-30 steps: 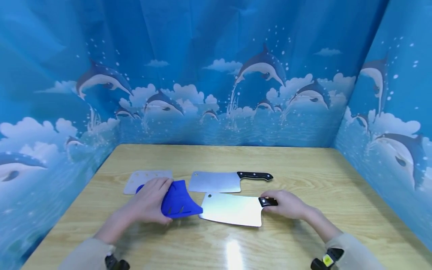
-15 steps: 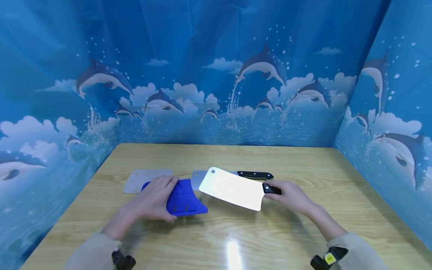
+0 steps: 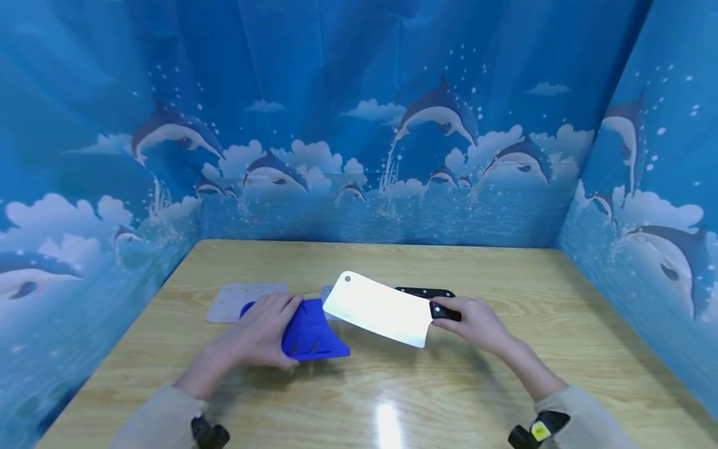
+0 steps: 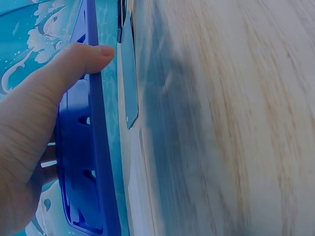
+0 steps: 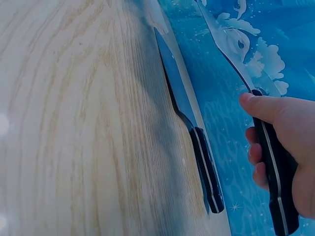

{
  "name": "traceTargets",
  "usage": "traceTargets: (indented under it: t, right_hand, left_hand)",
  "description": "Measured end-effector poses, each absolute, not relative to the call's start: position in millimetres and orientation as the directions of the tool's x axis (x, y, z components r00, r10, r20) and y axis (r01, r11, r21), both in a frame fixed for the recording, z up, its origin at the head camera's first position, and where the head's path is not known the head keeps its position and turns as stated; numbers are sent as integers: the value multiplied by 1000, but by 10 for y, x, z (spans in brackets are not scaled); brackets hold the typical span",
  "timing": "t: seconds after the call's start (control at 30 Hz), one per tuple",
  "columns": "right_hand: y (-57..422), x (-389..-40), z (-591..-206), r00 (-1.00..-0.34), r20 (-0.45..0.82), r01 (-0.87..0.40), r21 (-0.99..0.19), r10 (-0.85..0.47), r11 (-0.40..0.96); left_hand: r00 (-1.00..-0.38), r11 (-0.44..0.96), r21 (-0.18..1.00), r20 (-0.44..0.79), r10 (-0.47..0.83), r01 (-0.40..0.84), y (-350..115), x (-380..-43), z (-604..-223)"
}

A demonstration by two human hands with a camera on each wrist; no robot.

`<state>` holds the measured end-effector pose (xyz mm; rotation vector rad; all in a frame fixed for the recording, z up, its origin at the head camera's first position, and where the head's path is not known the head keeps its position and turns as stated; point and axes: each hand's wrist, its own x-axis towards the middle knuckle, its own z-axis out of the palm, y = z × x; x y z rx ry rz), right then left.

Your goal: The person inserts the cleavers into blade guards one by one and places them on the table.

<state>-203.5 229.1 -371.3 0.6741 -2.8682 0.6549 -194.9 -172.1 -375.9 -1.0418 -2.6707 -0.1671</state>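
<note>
My left hand (image 3: 262,328) grips a blue slotted plastic holder (image 3: 315,337), tilted above the table at the centre left. In the left wrist view its thumb presses over the holder's rim (image 4: 98,128). My right hand (image 3: 477,321) holds a cleaver (image 3: 377,310) by its black handle, the blade lifted and pointing left, its tip end close to the holder. Whether blade and holder touch, I cannot tell. Behind the raised blade lies a second cleaver (image 3: 424,291), mostly hidden in the head view; the right wrist view shows its blade (image 5: 179,88) flat on the table.
A flat white board with small holes (image 3: 230,302) lies on the wooden table (image 3: 449,393), partly behind my left hand. Blue dolphin-print curtains (image 3: 320,206) enclose the back and both sides.
My right hand has raised the cleaver off the table and tilted it, then shifted it slightly left. My left hand has moved a little right with the blue holder.
</note>
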Motion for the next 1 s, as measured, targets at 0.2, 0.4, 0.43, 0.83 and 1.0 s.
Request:
traceTargets:
  t: [0.2, 0.4, 0.43, 0.83, 1.0]
  right_hand:
    - [2297, -2013, -3712, -877, 264, -471, -312, -402, 825]
    - [2310, -1991, -3702, -805, 364, -551, -165, -469, 818]
    - [2314, -1990, -3700, -795, 374, -561, -153, -478, 813]
    - [2351, -1984, -3660, -746, 406, -627, -160, -528, 762]
    - [2375, -1975, -3675, -693, 445, -669, -104, -567, 736]
  left_hand:
    - [-724, 745, 10, 245, 645, 667, -1692, -1955, -3752]
    - [-698, 725, -25, 252, 671, 688, -1658, -1948, -3763]
    - [-692, 722, -28, 262, 673, 692, -1650, -1946, -3764]
    - [-681, 747, -51, 373, 631, 663, -1577, -1983, -3724]
    - [-704, 756, -32, 340, 624, 654, -1557, -1984, -3739]
